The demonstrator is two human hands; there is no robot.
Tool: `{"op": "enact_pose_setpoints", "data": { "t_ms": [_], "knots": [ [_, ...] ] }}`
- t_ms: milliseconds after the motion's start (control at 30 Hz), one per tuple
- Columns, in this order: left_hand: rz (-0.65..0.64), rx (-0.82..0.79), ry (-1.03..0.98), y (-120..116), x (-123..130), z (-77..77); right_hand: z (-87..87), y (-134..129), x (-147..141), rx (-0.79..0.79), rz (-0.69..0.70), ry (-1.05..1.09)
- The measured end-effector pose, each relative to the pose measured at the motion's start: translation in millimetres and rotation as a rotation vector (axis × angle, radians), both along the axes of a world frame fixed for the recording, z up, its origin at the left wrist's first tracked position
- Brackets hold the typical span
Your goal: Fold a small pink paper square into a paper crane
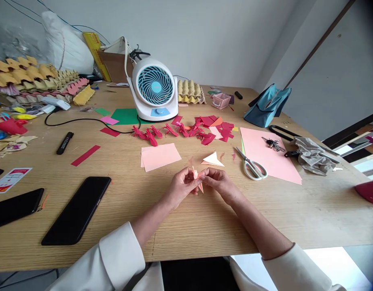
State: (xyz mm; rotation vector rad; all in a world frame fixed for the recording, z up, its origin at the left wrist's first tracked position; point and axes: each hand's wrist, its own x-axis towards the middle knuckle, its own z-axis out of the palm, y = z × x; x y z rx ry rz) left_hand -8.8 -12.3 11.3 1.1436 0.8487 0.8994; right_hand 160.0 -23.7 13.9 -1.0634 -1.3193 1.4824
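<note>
Both my hands meet over the front of the desk around a small folded piece of pink paper (200, 187). My left hand (183, 184) pinches it from the left, and my right hand (218, 182) grips its right side between thumb and fingers. Narrow points of the folded paper stick out above and below my fingers; the rest is hidden. Just beyond my hands lies a pale folded paper piece (213, 159). Two flat pink paper rectangles (162, 157) overlap to its left. Farther back is a row of red folded paper figures (170, 130).
White-handled scissors (255, 169) rest partly on a large pink sheet (274, 157) with keys (274, 144) on it. A fan (156, 89) stands at the back. At left are a black tablet (77, 210), a phone (18, 207) and a marker (65, 143). A blue bag (265, 107) sits back right.
</note>
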Motion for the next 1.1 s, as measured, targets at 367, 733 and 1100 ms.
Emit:
{"op": "enact_pose_setpoints", "data": {
  "t_ms": [367, 733, 1100],
  "knots": [
    [-0.087, 0.031, 0.01, 1, 2, -5.6, -9.6, 0, 0, 0.029, 0.014, 0.044],
    [-0.104, 0.137, 0.092, 8, -7, -2.5, -6.5, -3, -2, 0.08, -0.073, -0.036],
    [-0.107, 0.207, 0.133, 10, -8, -7.5, -2.5, -5, -2, 0.107, -0.057, -0.045]
  ]
}}
